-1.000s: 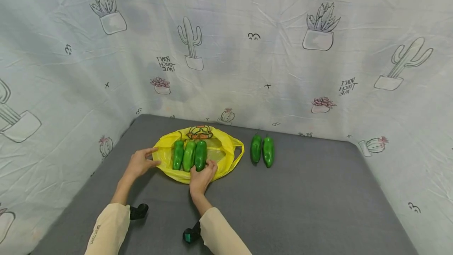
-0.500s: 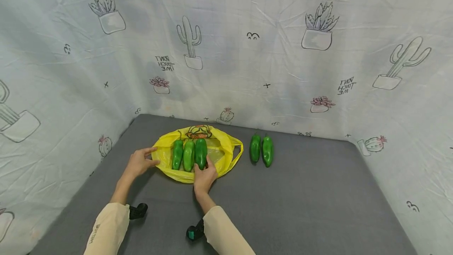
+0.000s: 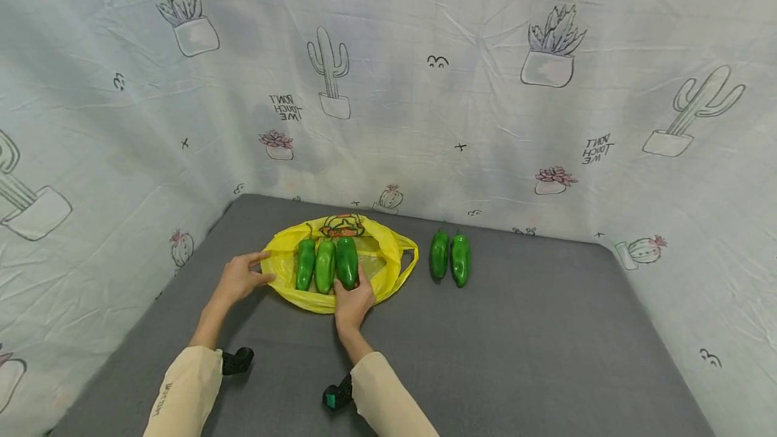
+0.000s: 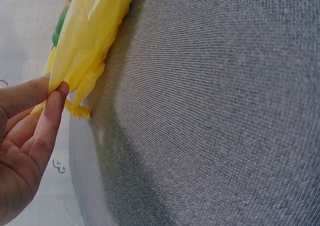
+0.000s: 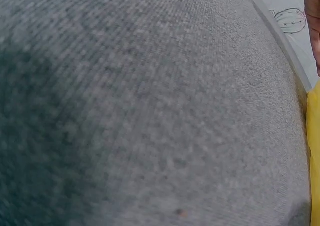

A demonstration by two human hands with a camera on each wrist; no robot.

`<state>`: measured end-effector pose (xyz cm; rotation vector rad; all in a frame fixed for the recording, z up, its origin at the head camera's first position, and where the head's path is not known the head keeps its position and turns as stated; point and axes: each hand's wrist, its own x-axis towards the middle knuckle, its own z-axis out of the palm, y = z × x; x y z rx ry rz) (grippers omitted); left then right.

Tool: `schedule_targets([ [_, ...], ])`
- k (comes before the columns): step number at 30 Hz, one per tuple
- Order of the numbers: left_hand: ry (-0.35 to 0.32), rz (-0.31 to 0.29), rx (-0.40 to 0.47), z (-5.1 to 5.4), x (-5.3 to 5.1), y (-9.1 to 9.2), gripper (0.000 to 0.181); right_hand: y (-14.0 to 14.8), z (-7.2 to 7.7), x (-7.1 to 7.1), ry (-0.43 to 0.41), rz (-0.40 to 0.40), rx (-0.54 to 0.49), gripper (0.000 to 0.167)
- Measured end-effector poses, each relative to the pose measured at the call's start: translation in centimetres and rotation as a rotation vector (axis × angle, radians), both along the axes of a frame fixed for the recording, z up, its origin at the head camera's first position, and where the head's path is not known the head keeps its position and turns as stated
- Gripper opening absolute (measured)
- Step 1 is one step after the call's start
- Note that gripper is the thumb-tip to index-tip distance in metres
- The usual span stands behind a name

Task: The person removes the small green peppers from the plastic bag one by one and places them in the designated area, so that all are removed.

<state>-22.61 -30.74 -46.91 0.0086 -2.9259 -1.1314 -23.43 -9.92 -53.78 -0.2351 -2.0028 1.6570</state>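
Note:
A yellow plastic bag (image 3: pixel 306 299) lies with its mouth spread, holding green chili peppers side by side. My left hand (image 3: pixel 239 280) pinches the bag's left edge; in the left wrist view thumb and fingertips (image 4: pixel 61 88) meet on the thin plastic. At the bag's near side my right hand (image 3: pixel 355 302) grips the lower end of the rightmost dark green pepper (image 3: pixel 347 258), thumb on one side and fingers on the other. Left of it in the bag are a lighter green pepper (image 3: pixel 325 265) and a slim one (image 3: pixel 305 265). Only a sliver of the right hand shows in the right wrist view.
Two more green peppers, one (image 3: pixel 439 255) beside the other (image 3: pixel 461 259), lie right of the bag on the grey cloth-covered table (image 3: pixel 516 336). A bag handle loop (image 3: pixel 411 268) reaches toward them. A printed curtain (image 3: pixel 394 86) hangs behind and along both sides.
My right hand has shifted slightly right and now holds the rightmost pepper more firmly, its top a little higher and apart from the middle pepper. The left hand stays on the bag.

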Motion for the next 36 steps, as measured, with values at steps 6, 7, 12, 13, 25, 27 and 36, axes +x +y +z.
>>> schedule_targets([
  [6, -0.008, 0.001, -0.003, 0.0, 0.0, 0.2, 0.057, 0.4, -0.2, 0.1, 0.009, -0.016, -0.010, 0.051],
  [7, -0.006, 0.000, -0.003, 0.0, 0.0, 0.2, 0.057, 0.4, -0.2, 0.1, 0.009, -0.017, -0.021, 0.051],
  [12, 0.000, -0.008, 0.012, 0.1, -0.1, 0.2, 0.056, 0.7, -0.2, 0.3, 0.027, -0.038, -0.066, 0.051],
  [13, 0.002, -0.011, 0.014, 0.0, -0.1, 0.2, 0.057, 0.7, -0.1, 0.3, 0.038, -0.043, -0.073, 0.051],
  [25, 0.005, -0.013, 0.013, 0.5, -0.7, 0.3, 0.057, 1.8, 1.2, 0.4, 0.118, -0.069, -0.208, 0.051],
  [27, 0.008, -0.015, 0.012, 0.5, -0.6, 0.3, 0.057, 2.2, 1.5, 0.5, 0.124, -0.060, -0.244, 0.052],
  [36, 0.000, -0.003, -0.002, 0.4, 0.2, 0.2, 0.057, 4.5, 3.1, 1.2, 0.081, -0.047, -0.316, 0.053],
])
